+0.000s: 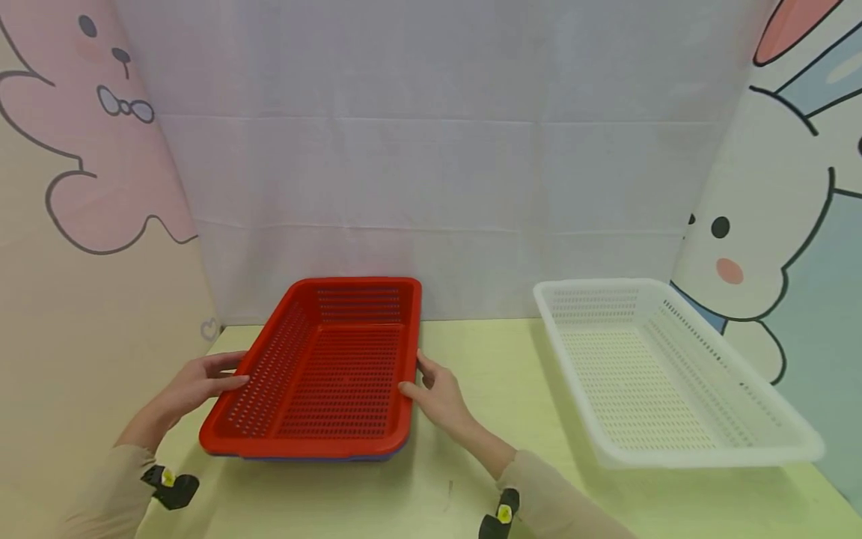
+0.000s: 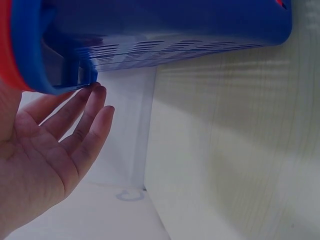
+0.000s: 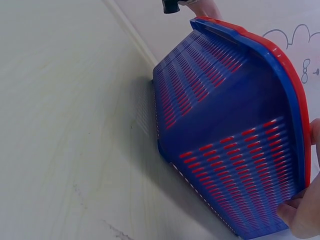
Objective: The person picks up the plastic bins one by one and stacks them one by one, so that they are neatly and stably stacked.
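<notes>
A red perforated plastic basket (image 1: pixel 346 382) sits nested inside a blue basket (image 3: pixel 220 110) on the left half of the table. Only a thin strip of the blue one shows below the red rim in the head view. My left hand (image 1: pixel 195 385) holds the left rims, thumb on the red edge and fingers (image 2: pixel 92 107) reaching under the blue lip. On the right side, my right hand (image 1: pixel 441 397) grips the rims with its thumb on top and its other fingers against the blue outer wall. The blue base is close over the table in both wrist views.
A white perforated basket (image 1: pixel 586 408) stands on the right of the pale yellow table (image 1: pixel 491 382). Behind the table hangs a whitish cloth (image 1: pixel 471 172). Cartoon-printed panels (image 1: pixel 101 299) border both sides.
</notes>
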Tool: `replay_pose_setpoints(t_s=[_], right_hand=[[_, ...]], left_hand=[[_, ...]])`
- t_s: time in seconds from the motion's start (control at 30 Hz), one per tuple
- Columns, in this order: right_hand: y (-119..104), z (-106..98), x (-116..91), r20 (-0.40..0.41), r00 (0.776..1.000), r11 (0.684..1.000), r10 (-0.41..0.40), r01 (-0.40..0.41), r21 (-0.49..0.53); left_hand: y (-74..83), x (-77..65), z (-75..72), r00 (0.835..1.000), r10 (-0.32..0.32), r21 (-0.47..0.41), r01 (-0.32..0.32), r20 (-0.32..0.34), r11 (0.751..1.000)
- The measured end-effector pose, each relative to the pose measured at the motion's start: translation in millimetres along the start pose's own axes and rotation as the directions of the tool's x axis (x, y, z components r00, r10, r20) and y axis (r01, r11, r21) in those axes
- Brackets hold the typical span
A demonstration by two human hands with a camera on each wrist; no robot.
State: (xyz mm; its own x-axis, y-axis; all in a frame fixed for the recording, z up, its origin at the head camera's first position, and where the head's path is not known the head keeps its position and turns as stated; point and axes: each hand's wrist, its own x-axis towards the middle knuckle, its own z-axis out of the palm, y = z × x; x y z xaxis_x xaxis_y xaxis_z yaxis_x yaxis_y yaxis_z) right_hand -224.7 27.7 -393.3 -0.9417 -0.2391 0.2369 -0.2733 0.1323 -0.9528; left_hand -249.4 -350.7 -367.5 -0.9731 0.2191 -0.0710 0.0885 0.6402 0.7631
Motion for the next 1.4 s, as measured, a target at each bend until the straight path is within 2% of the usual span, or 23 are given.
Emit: replay_pose_setpoints(t_s=[0.17,0.4,0.5,0.77,0.9,1.17,1.27,1.4], right_hand=[[-14.3,-5.7,-5.8,0.006,1.0,1.0,0.013,-0.013,-0.006],[22.8,-6.7,4.3,-0.008,1.0,0.999,-0.022,0.021,-0.029],[18.2,-8.6,3.0,-0.006,1.0,0.999,-0.016,0.015,-0.032],[-10.7,-13.9,-7.3,0.002,1.0,1.0,-0.021,0.021,-0.019],[-13.3,-15.6,-9.1,0.005,1.0,1.0,-0.012,0.012,-0.025],[-12.9,-19.9,-8.8,0.011,1.0,0.999,-0.003,0.004,-0.032],[-2.5,-21.8,-7.6,0.007,1.0,0.998,0.013,-0.012,-0.062],[13.1,-25.0,-6.5,0.0,1.0,0.996,0.024,-0.024,-0.089]], left_hand=[[1.8,4.1,2.7,1.0,0.007,-0.017,-0.007,0.011,1.0],[3.4,4.5,6.4,1.0,-0.004,-0.027,0.004,0.004,1.0],[3.2,4.9,7.7,1.0,-0.008,-0.031,0.008,0.004,0.999],[5.5,5.1,11.1,1.0,-0.009,-0.056,0.009,0.0,0.998],[7.4,4.6,12.9,1.0,-0.017,-0.064,0.017,-0.004,0.998],[9.3,4.2,16.9,1.0,0.017,-0.103,-0.016,0.008,0.995],[11.5,4.6,17.4,0.999,0.038,-0.06,-0.039,-0.015,0.997],[18.6,5.0,18.0,0.994,0.081,0.074,-0.075,-0.075,0.994]])
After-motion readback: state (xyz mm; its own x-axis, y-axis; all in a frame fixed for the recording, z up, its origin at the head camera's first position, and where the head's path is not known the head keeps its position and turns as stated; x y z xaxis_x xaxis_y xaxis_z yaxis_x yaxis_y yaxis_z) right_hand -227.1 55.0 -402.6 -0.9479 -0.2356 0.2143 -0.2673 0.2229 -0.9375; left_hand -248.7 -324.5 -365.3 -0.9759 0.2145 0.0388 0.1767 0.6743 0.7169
